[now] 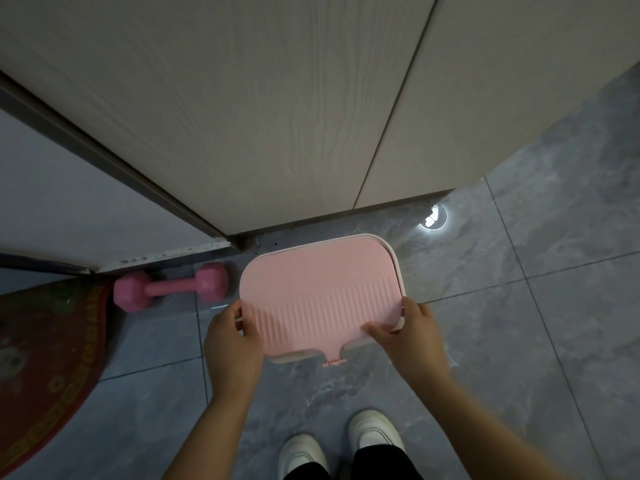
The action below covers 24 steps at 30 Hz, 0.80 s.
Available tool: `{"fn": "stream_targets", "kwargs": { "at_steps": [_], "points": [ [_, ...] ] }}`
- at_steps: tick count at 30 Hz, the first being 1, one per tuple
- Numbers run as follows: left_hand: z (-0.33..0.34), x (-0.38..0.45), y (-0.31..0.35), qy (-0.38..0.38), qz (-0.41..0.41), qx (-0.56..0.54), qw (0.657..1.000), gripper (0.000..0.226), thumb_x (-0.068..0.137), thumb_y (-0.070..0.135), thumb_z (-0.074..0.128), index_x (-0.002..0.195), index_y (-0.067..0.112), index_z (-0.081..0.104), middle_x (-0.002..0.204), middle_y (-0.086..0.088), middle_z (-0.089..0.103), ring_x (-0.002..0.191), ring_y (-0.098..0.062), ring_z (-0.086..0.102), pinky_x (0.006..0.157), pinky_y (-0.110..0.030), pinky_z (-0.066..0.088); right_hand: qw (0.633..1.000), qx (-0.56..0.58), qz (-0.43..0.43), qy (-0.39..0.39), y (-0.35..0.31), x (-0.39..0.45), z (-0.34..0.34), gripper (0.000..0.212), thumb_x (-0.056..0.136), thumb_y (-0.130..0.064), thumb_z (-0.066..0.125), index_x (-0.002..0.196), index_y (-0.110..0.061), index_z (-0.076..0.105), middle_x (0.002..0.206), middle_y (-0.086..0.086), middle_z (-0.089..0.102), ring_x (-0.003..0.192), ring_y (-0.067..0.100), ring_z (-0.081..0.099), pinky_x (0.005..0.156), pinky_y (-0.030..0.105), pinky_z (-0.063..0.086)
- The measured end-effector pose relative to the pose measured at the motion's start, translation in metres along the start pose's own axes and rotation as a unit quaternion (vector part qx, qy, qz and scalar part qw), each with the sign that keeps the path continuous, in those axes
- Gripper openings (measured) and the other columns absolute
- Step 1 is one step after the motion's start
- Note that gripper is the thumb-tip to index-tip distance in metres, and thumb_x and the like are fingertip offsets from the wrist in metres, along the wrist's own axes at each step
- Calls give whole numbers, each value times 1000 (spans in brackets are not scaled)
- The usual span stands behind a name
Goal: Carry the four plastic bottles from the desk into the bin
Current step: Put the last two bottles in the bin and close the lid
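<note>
A pink dumbbell [170, 286] lay on the grey tiled floor [519, 306] just left of the bin [394, 258], close to the foot of a pale wall. Further left, a red mat [45, 358] with a patterned border covered the floor at the frame's edge. Behind the bin rose a light wood-grain cabinet [277, 116], its base nearly touching the bin's far rim. A bright round reflection [433, 218] shone on the tiles to the right of the bin's far corner. Two white shoes [339, 448] stood on the floor at the bottom of the view, near the bin's front.

The bin itself sat on the floor between the cabinet and the shoes. A pink ribbed lid [318, 292] covered its whole top, so whatever it held could not be seen. A small pink tab stuck out from the lid's near edge. No bottles showed anywhere in view, and whether they were in the bin could not be told.

The left hand [232, 344] gripped the lid's near left edge, fingers curled round its side and thumb against the edge. The right hand [408, 336] held the near right corner, thumb lying flat on the ribbed top and fingers wrapped round the rim. Both forearms reached in from the bottom of the frame.
</note>
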<state>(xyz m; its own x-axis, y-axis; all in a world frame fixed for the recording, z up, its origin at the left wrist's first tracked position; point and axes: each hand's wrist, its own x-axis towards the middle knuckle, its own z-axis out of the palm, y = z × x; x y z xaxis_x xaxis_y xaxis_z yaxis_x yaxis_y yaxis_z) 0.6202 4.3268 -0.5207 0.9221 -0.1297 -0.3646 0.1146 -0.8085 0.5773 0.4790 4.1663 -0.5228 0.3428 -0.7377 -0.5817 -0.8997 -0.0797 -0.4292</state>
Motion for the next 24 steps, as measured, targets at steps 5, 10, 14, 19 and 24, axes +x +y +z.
{"fn": "stream_targets", "kwargs": {
  "at_steps": [5,10,14,19,24],
  "points": [
    [2,-1,1,-11,5,5,1000,28,90,3,48,114,6,62,115,-20,60,101,-32,61,88,-35,46,1000,-11,-16,-14,5,1,-1,69,76,-39,72,132,-12,43,125,8,49,80,13,53,74,23,41],
    [3,-4,-2,-8,-7,5,1000,29,90,4,48,113,5,63,112,-21,61,96,-32,61,82,-32,44,999,-38,-31,-21,5,5,-5,64,80,-41,67,131,-12,45,122,8,52,90,22,64,81,31,50],
    [5,-3,-1,-13,-21,-1,1000,29,89,4,47,111,7,65,107,-21,63,93,-33,62,85,-39,48,998,-37,-42,-32,1,6,-9,65,81,-38,66,135,-12,41,124,10,50,95,25,65,85,34,51],
    [5,-5,-1,-10,-21,-12,1000,29,89,4,46,111,8,65,108,-20,64,94,-31,62,85,-39,48,997,-51,-43,-46,0,5,-12,67,82,-38,66,137,-12,38,127,10,50,103,25,60,90,36,50],
    [4,-5,-1,-7,-19,-31,999,28,90,4,46,111,6,65,109,-18,65,98,-31,61,87,-40,48,998,-28,-36,-48,-2,7,-12,70,81,-38,66,139,-16,33,129,10,50,108,26,58,91,38,50]
  ]
}}
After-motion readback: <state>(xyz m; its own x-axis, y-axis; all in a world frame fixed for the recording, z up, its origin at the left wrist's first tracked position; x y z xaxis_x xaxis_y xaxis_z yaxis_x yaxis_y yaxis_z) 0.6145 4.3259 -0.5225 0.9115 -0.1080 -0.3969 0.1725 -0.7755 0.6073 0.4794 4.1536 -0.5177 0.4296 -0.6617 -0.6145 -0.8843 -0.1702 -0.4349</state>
